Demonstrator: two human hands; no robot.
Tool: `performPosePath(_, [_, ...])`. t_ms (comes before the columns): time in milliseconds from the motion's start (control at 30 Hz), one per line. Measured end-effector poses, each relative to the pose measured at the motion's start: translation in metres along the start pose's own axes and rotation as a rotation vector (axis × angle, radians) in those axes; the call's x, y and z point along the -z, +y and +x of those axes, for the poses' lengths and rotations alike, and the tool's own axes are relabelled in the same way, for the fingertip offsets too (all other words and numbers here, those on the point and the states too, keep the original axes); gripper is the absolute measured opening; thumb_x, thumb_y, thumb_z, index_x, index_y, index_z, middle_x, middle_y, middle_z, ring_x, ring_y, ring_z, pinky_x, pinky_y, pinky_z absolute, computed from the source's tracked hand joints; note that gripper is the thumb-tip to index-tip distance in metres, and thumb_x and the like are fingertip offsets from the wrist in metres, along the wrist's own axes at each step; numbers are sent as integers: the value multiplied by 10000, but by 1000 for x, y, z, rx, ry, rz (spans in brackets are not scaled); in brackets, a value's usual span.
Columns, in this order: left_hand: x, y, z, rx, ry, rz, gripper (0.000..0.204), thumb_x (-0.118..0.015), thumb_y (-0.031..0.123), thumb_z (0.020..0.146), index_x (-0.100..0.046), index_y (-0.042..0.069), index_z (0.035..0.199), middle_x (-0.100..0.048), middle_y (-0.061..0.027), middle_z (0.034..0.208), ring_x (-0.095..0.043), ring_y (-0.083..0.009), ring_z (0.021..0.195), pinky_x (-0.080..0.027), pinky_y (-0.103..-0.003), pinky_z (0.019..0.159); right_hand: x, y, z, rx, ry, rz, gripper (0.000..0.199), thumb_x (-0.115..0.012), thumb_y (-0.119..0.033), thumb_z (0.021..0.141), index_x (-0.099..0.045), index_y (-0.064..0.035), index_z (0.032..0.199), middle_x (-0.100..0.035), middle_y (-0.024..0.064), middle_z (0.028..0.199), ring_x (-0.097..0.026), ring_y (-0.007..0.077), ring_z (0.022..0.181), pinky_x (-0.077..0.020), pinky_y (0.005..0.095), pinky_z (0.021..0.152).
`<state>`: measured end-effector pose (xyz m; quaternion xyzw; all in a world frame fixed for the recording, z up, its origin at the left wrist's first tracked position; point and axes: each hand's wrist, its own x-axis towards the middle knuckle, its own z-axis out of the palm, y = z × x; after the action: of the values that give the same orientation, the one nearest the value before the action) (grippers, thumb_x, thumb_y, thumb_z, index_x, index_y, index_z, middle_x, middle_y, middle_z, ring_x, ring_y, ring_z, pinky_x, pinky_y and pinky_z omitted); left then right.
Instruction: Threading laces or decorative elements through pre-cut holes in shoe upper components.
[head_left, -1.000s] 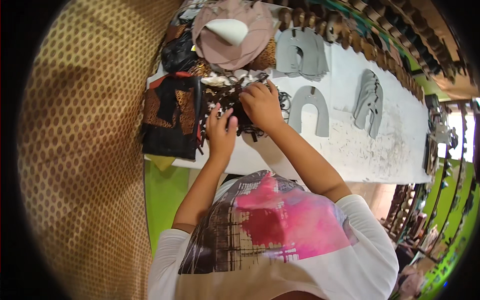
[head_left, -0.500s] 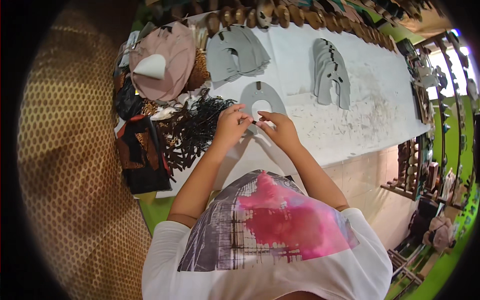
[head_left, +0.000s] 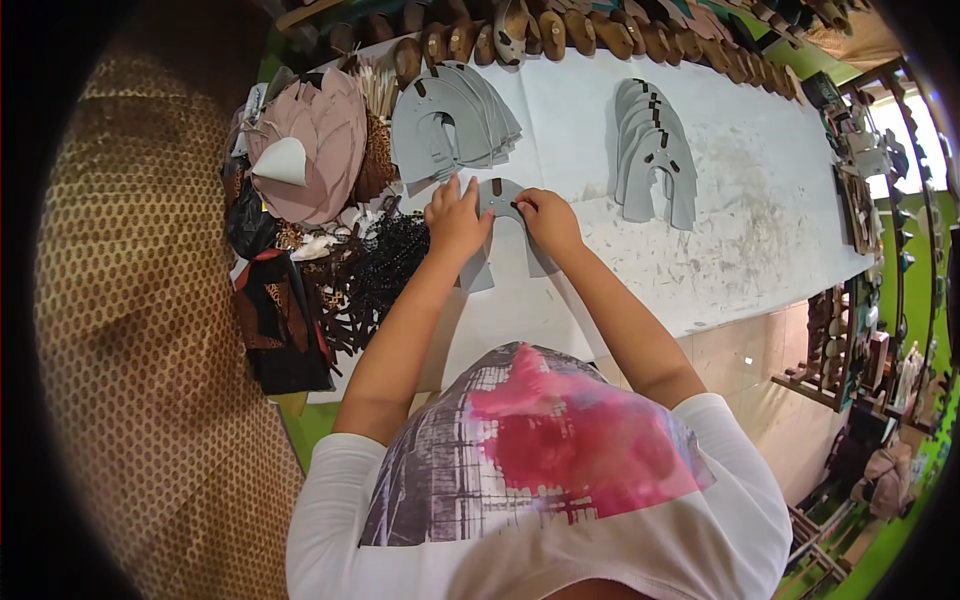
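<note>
Looks like this is somewhere mid-batch: there's a fanned stack of grey horseshoe-shaped cutouts (head_left: pixel 455 120) at about 11 o'clock from the hands, and a second stack of the same grey pieces (head_left: pixel 655 150) off at 2 o'clock, each already with a small dark tab on it, so I'd guess a fair few are done and the one on the bench is the current piece. That single grey horseshoe cutout (head_left: pixel 500 225) lies flat on the white worktable (head_left: pixel 760 230), right in front of the person. The left hand (head_left: pixel 455 215) has its fingers spread and pressed on the cutout's left arm, pinning it rather than gripping it. The right hand (head_left: pixel 548 218) is curled, fingertips pinched down on the top right of the arch; can't tell if there's anything small between them. A tangle of dark straps (head_left: pixel 375 275) sits at 9 o'clock.
</note>
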<state>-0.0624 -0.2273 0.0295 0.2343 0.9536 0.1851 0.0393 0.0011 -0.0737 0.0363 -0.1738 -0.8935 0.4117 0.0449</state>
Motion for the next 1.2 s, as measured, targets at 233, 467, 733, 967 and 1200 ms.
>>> performPosePath(233, [-7,0,8,-19,16,-3,546,-698,332,708,-526,150,1194,-390,-152,1336,-321,-354,1245,-254,-491,986,-7,5,-5,178,80,-171,135,-571,-151,810,-662,-76,878,-611,123,819,-581,311,776,-465,399,694])
performPosePath(467, [-8,-13,22,-91,27,-71,468,-756,337,642,-577,208,1054,-427,-125,1291,-330,-347,1224,-256,-503,972,-6,13,-7,358,87,-281,121,-592,-136,797,-666,-83,877,-585,99,811,-558,297,767,-468,389,675])
performPosePath(733, [3,-13,32,-138,-125,-190,271,-727,349,663,-689,182,873,-452,-51,1303,-276,-353,1262,-242,-512,979,-3,17,-16,509,140,-330,140,-603,-136,783,-667,-99,901,-566,60,824,-542,264,731,-465,372,653])
performPosePath(967, [-1,1,36,-126,-200,-43,348,-691,371,700,-694,130,951,-435,-48,1339,-267,-329,1280,-238,-509,984,-1,12,-20,474,117,-521,197,-596,-150,753,-649,-140,943,-545,30,833,-543,218,771,-443,355,613])
performPosePath(1200, [-6,5,41,-69,-299,-32,400,-653,396,737,-681,70,968,-419,-31,1363,-241,-350,1303,-242,-493,992,-6,-2,-25,340,31,-684,168,-574,-139,748,-638,-135,903,-535,32,884,-544,227,814,-434,368,616])
